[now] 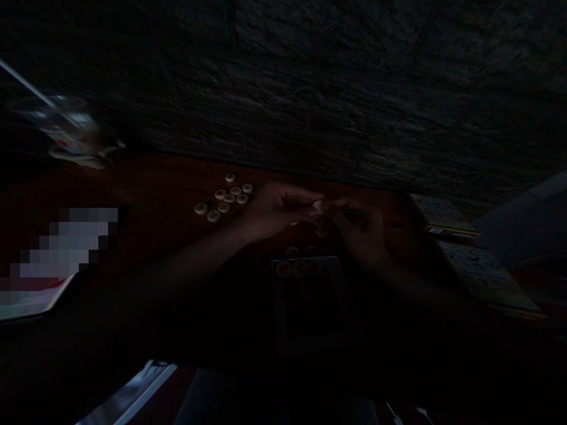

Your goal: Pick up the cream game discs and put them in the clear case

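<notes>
In dim light, a small round pale piece (318,206) is held between the fingertips of my left hand (277,209) and my right hand (357,227). Both hands are over the dark reddish table. Several round pieces with red or dark characters (229,198) lie loosely to the left of my left hand. Beneath the hands are a few more pieces (321,231), partly hidden. Nearer to me, a dark box or tray (279,313) has a row of pieces (300,269) along its far edge, with two more just beyond.
A clear cup with a straw (73,127) stands at the back left. A pixelated flat item (66,254) lies at the left. Two boxes with printed lids (443,213) (485,274) are at the right. A stone wall (283,88) rises behind the table.
</notes>
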`<state>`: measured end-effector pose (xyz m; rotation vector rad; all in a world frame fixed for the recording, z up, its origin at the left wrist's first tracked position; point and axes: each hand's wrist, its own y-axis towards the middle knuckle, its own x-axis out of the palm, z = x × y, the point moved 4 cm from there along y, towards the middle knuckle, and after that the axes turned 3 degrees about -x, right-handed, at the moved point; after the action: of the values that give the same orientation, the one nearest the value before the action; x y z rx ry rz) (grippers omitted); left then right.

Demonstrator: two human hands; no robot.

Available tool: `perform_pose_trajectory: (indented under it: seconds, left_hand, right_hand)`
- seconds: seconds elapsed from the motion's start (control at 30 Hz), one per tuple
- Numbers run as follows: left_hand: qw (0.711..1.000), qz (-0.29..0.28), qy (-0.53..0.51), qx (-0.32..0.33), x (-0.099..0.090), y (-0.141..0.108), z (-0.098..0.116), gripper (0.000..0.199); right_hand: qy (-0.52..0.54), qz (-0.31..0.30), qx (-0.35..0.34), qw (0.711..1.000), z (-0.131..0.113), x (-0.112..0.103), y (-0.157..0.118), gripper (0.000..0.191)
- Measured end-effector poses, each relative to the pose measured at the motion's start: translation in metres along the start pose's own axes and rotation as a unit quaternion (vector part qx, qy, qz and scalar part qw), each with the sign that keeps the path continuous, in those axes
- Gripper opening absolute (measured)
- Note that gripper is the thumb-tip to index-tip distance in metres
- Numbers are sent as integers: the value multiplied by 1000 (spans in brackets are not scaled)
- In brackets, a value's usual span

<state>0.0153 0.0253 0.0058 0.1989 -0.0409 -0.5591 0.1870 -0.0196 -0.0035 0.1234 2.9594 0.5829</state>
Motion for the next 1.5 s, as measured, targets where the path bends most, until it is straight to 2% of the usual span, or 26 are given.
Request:
perform_pose_trajectory:
  seconds: [0.13, 0.47, 0.93, 1.13, 1.3, 1.5]
  left_hand:
    - [999, -20, 17, 21, 2, 0, 0, 38]
    - [999, -8, 33, 36, 4, -2, 2, 33]
    - [999, 3, -28, -18, 0, -1, -4, 41]
    - [998, 30, -47, -39, 2, -2, 0, 36]
    - [993, 48, -99, -46, 3, -2, 1, 37]
    - [987, 32, -141, -67, 5, 0, -2, 34]
  right_hand:
    - [-16, 9, 11, 1000, 1, -1, 0, 41]
    - [-5, 0, 3, 1000, 6, -1, 1, 40]
    - [6, 0, 9, 1000, 4, 1, -1, 37]
    - [-16, -4, -34, 999, 5, -1, 1, 30]
    - [-25, -9, -66, 997, 1, -1, -1, 32]
    - [-63, -16, -102, 993, 0, -2, -6, 27]
